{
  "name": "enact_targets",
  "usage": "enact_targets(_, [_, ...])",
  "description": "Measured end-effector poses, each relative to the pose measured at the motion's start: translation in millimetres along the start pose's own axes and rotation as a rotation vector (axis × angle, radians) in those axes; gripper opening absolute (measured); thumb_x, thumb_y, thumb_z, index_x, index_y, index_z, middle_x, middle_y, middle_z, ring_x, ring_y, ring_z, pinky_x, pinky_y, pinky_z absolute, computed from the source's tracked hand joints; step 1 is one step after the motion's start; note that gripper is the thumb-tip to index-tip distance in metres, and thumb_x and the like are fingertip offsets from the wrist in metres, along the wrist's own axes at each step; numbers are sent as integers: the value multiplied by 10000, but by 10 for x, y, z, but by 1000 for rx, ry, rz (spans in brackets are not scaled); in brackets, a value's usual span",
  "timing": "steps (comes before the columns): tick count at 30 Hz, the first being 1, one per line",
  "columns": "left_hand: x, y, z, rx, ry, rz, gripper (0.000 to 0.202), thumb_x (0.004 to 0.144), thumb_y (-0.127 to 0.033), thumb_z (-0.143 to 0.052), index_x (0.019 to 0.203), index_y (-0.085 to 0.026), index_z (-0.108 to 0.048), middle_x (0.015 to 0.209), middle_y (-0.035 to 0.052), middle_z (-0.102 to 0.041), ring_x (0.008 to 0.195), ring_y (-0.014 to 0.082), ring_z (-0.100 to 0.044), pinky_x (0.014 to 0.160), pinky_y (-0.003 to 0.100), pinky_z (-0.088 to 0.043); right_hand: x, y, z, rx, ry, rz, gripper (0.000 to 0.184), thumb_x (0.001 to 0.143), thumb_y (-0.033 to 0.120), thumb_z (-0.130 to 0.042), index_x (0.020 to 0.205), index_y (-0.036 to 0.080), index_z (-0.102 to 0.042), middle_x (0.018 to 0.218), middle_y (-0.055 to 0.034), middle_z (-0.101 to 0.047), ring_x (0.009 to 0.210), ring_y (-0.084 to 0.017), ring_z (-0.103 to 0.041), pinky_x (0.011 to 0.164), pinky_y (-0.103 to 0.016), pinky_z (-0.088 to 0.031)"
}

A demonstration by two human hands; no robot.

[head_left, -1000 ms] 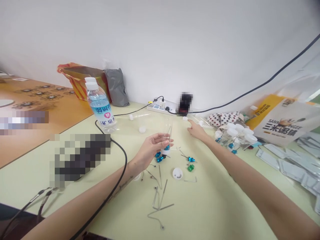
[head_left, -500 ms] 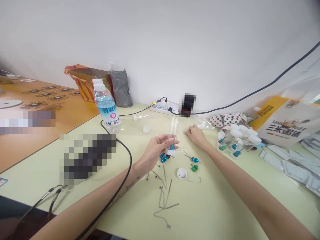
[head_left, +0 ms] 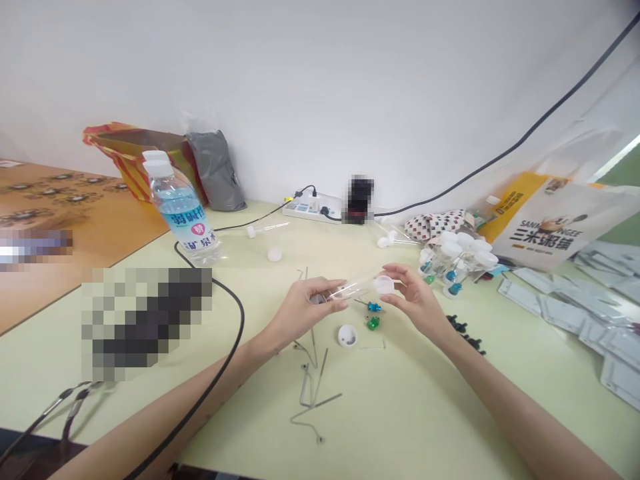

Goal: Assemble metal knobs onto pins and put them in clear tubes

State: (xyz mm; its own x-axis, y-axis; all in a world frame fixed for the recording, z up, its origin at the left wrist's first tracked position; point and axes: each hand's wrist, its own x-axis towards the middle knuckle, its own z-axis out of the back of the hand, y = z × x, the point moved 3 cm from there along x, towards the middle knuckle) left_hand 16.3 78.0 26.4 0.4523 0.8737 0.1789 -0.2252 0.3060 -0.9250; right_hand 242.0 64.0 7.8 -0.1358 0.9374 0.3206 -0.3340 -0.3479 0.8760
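A clear plastic tube [head_left: 356,287] lies nearly level above the table between my hands. My left hand [head_left: 313,308] is closed round its left end, which the fingers partly hide. At the other end, my right hand [head_left: 411,293] pinches a round white cap [head_left: 384,285] between thumb and fingers; I cannot tell whether it is fitted on the tube or only against it. Just below are a blue metal part [head_left: 374,307], a green metal part [head_left: 373,323] and a white cap holding small bits [head_left: 347,336]. Bent metal rods [head_left: 314,387] and a small hex key [head_left: 375,347] lie nearer me.
Several filled capped tubes [head_left: 453,257] stand at right beside a paper bag [head_left: 545,220] and flat packets [head_left: 565,313]. Black parts [head_left: 467,333] lie by my right forearm. Left are a water bottle [head_left: 187,223] and a black cable [head_left: 235,333]; a power strip [head_left: 313,208] is behind.
The tube has gone from upright to nearly level in my left hand. My right hand has come back from the loose white caps to the tube's right end. The view has shifted right.
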Motion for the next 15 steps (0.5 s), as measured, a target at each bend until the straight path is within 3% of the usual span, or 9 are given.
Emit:
enact_targets(6, [-5,-41,-7,104,40,-37,334,821,-342,-595,1137,-250,-656,991,44,-679,870,189,-579,760,282,-412,-43,123,-37,229,52,-50,379,783,318,-658,1123,231,-516,1102,-69,-606,959,-195,-607,825,-362,-523])
enact_targets(15, [-27,-40,-15,142,41,-58,397,836,-410,-554,1182,-228,-623,864,40,-642,783,172,-543,722,283,-390,-52,182,-4,71,1,50,323,802,332,-635,1117,259,-618,1147,-60,-604,1009,-218,-578,831,-355,-510])
